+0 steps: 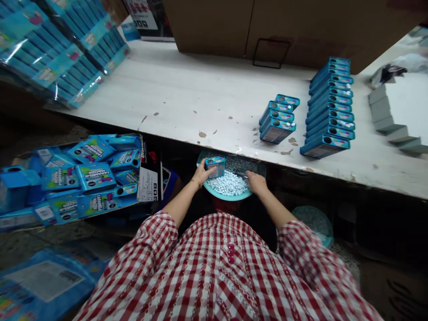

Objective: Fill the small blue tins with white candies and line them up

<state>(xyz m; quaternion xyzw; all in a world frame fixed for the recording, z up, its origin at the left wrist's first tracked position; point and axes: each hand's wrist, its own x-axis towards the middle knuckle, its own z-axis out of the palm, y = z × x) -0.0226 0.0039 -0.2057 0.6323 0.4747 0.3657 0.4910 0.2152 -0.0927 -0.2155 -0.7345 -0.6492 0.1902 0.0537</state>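
Observation:
My left hand (201, 173) is closed round a small blue box (216, 166), held upright over the left part of a turquoise basin (227, 197). White pellets (229, 183) fill the basin's near part, and its far part lies in shadow under the table edge. At the basin's right side, my right hand (257, 182) grips a metal scoop (243, 175), whose end rests among the pellets. The scoop's exact shape is too small to make out.
Rows of blue boxes (329, 111) and a shorter group (277, 120) stand on the white table (187, 98). A carton of blue boxes (95, 176) is at the left, wrapped packs (56, 53) beyond it. Another basin (312, 218) sits low at the right.

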